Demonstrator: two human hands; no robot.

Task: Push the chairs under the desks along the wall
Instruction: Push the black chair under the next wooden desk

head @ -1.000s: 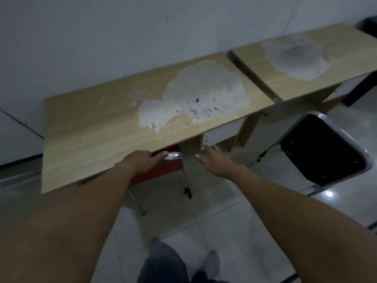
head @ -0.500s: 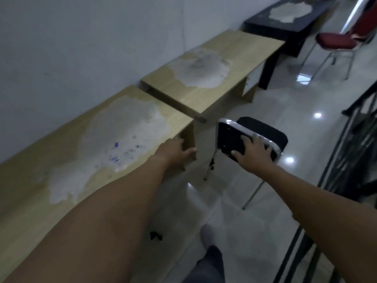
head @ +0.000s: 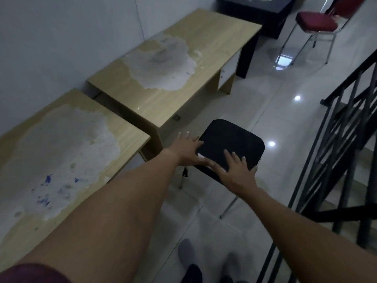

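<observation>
A black padded chair [head: 234, 137] with chrome legs stands on the tiled floor in front of the second wooden desk [head: 214, 37], its seat out from under the desk. My right hand [head: 234, 169] lies over the top of its backrest, thumb wrapped around the right edge. My left hand [head: 186, 149] presses on the backrest's left corner, fingers spread. The nearer wooden desk [head: 128, 135], with a large worn white patch, runs along the wall under my left arm.
A black desk [head: 255, 9] stands further along the wall, with a red chair [head: 316, 22] out on the floor beside it. A black metal stair railing [head: 346, 139] closes the right side. My feet [head: 186, 254] are on the glossy tiles below.
My left hand left the red chair under the first desk and came onto the black chair's backrest. My right hand reached the backrest first. The view swung right along the wall.
</observation>
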